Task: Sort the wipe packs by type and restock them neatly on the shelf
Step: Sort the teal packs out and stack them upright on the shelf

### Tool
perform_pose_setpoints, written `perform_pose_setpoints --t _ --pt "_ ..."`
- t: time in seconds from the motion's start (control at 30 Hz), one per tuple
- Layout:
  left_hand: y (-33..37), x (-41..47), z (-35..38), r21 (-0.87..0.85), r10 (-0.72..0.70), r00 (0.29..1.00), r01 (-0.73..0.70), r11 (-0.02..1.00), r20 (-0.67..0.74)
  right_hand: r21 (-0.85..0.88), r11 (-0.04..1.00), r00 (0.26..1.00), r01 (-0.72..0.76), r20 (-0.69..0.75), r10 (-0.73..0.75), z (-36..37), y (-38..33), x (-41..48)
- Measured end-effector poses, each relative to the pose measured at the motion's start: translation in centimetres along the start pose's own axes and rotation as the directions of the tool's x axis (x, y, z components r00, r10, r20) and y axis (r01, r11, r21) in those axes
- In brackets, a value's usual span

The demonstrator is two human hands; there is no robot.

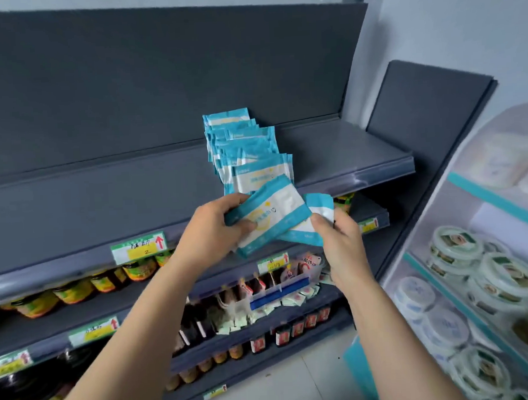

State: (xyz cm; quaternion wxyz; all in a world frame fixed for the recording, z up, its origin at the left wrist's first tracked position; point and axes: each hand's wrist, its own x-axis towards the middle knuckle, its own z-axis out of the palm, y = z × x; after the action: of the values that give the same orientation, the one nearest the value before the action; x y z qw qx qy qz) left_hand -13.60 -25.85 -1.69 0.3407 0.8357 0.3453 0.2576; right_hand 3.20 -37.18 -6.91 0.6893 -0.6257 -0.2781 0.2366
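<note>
Shelf edge first: the grey top shelf [361, 152] runs from the left border to a clear plastic front lip [386, 170], which ends beside a lower dark panel [429, 105] on the right. Bare grey board shows on both sides of the row of wipe packs [248, 148], wider on the left than on the right. The blue-and-white packs overlap from the dark back panel [158, 77] toward the front lip, and the nearest reaches the edge. Both hands are in front of that lip, above lower shelves of jars [78, 290].

The left hand [215, 230] grips 1 wipe pack [272, 213] by its left end, thumb on its face and fingers curled round behind, the pack tilted up to the right. The right hand [341, 235] pinches a second pack [316, 207] between thumb and fingers. This one lies partly under the first, and the 2 touch. A price tag [140, 247] with a red arrow sits on the lip left of the hands. To the right, a white rack [470, 186] holds round tubs [456, 249], near the right forearm.
</note>
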Motion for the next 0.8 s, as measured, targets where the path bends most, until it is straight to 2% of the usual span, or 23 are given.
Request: perform_pose_setpoints --t 0.13,0.23,0.5,0.6,0.67,0.73,0.8 --pt "-0.3 4.4 -0.4 0.170 0.036 0.999 -0.036 0.985 0.008 -0.007 1.000 0.997 0.021 0.073 -0.020 1.4 -1.2 5.1" --pt "-0.8 7.6 -0.2 0.272 0.125 0.992 -0.125 0.954 0.017 -0.068 0.996 0.993 0.058 0.109 -0.050 2.5 -2.0 8.7" --pt "-2.4 13.0 0.6 0.539 0.298 0.954 -0.235 0.809 -0.031 -0.235 0.972 0.984 0.005 0.177 0.038 4.1 -1.8 14.9" --pt "-2.6 13.6 1.2 0.533 0.262 0.965 -0.229 0.814 0.014 -0.340 0.940 0.983 -0.001 0.172 0.063 3.9 -1.0 16.4" --pt "-2.7 13.9 1.4 0.510 0.213 0.976 -0.210 0.834 0.052 -0.346 0.938 0.974 0.001 0.213 0.078 4.0 -1.0 17.0" --pt "-2.7 14.1 1.7 0.525 0.189 0.981 -0.187 0.831 0.050 -0.269 0.961 0.942 -0.066 0.301 0.149 3.9 -1.5 17.3" --pt "-2.5 13.8 2.1 0.549 0.183 0.983 -0.159 0.821 0.010 -0.256 0.959 0.880 -0.123 0.418 0.225 3.4 -1.8 17.7"
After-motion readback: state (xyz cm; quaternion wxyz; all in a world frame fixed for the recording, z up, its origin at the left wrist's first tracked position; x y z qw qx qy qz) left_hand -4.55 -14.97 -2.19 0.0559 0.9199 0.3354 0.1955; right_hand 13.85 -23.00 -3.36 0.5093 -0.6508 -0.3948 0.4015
